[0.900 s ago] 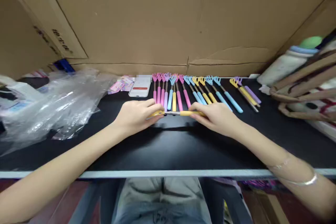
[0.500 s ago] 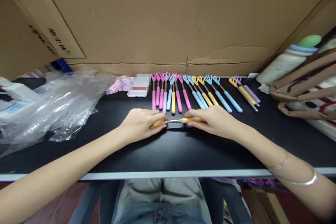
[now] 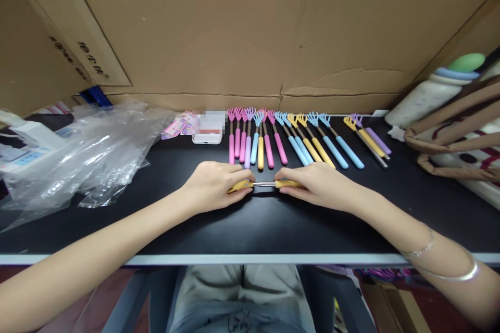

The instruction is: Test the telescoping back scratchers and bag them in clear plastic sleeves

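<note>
Between my two hands lies a yellow back scratcher [image 3: 265, 184], held level above the black tabletop, its bare metal rod showing in the middle. My left hand [image 3: 214, 184] is closed on its yellow claw end, which the fingers partly cover. Around the yellow grip at the other end, my right hand [image 3: 312, 184] is closed. Just behind the hands, a row of back scratchers in pink, purple, blue and yellow lies with claws toward the back; a pink back scratcher [image 3: 279, 145] and a blue back scratcher [image 3: 347, 151] are among them.
Clear plastic bags [image 3: 113, 151] spread over the left side. A white phone [image 3: 207, 138] lies near small pink cards [image 3: 179, 126]. Farther right are loose yellow and purple parts [image 3: 378, 140], a bottle [image 3: 429, 93] and a brown-strapped bag [image 3: 449, 140]. Cardboard [image 3: 195, 26] stands behind.
The whole view has shifted slightly, with things sitting a little farther right. Both hands keep their hold on the yellow back scratcher, and the grip looks nearly the same.
</note>
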`<action>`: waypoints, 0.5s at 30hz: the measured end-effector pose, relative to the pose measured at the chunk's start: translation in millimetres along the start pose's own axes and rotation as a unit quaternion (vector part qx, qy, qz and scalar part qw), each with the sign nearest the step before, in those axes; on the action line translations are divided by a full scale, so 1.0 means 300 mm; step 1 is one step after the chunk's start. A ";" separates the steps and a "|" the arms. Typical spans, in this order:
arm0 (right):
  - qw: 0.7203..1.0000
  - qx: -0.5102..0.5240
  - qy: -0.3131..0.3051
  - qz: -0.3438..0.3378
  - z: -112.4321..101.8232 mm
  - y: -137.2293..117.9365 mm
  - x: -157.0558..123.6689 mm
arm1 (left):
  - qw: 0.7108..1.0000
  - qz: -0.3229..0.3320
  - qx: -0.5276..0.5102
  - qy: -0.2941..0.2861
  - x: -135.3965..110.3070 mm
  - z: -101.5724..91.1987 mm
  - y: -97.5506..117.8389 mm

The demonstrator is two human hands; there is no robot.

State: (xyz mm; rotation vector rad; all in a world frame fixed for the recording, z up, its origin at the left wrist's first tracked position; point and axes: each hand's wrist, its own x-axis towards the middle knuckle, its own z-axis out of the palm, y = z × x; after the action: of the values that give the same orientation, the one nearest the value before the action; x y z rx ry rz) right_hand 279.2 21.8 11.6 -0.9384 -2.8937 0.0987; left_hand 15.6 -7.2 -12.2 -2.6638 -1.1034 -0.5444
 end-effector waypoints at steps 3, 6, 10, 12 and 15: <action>1.000 -0.001 -0.004 0.002 0.003 0.001 0.002 | 1.000 0.002 0.000 0.002 0.002 -0.001 0.003; 1.000 -0.008 -0.004 0.005 0.005 -0.004 0.003 | 1.000 0.002 -0.002 0.003 0.003 -0.002 0.003; 1.000 0.002 -0.005 0.011 0.002 -0.018 0.004 | 1.000 -0.004 0.013 0.018 0.004 -0.008 -0.002; 1.000 0.010 -0.008 0.011 0.000 -0.024 0.005 | 0.999 -0.007 0.024 0.029 0.004 -0.014 -0.005; 1.000 0.004 -0.002 0.012 0.001 -0.027 0.005 | 0.999 -0.003 0.032 0.038 0.006 -0.022 -0.009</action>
State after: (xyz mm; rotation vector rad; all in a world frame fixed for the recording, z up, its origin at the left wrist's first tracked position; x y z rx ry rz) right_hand 273.1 16.1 12.2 -0.9716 -2.8849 0.1152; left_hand 13.1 -6.4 -5.4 -2.5627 -1.0896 -0.5959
